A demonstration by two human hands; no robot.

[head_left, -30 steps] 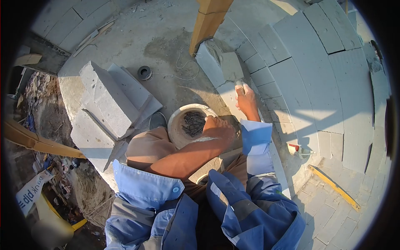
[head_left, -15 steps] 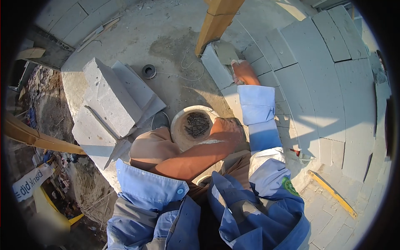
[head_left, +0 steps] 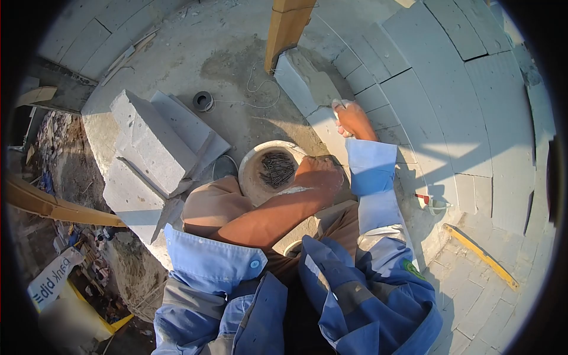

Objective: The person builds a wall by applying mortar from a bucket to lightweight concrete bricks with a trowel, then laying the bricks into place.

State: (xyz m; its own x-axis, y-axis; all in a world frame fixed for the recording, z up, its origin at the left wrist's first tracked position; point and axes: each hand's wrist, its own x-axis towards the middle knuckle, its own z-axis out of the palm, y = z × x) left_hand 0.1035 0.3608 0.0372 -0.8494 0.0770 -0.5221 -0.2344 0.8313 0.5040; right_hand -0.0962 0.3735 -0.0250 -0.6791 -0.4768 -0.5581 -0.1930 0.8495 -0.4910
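My right hand [head_left: 354, 120] is closed, its fingers curled and whitish at the tips, beside the top of a low row of pale blocks [head_left: 324, 121]. Whatever it may hold is too small to make out. Grey, rough material [head_left: 316, 80] covers part of the block top just beyond it. My left forearm crosses over my knee, and my left hand [head_left: 319, 173] lies at the right rim of a round, pale bucket [head_left: 248, 171]. Its fingers are hidden. Inside the bucket is a pile of dark nails [head_left: 277, 170].
Pale blocks [head_left: 151, 142] stack at the left. A reel [head_left: 203, 101] with thin string lies on the floor. A wooden post [head_left: 287, 32] stands ahead, and a block wall [head_left: 444, 118] rises at the right. A yellow level [head_left: 482, 257] lies lower right; another beam [head_left: 65, 204] crosses the left.
My right hand has drawn back toward me along the block row, away from the post. The view has shifted slightly. My left hand stays at the bucket's rim.
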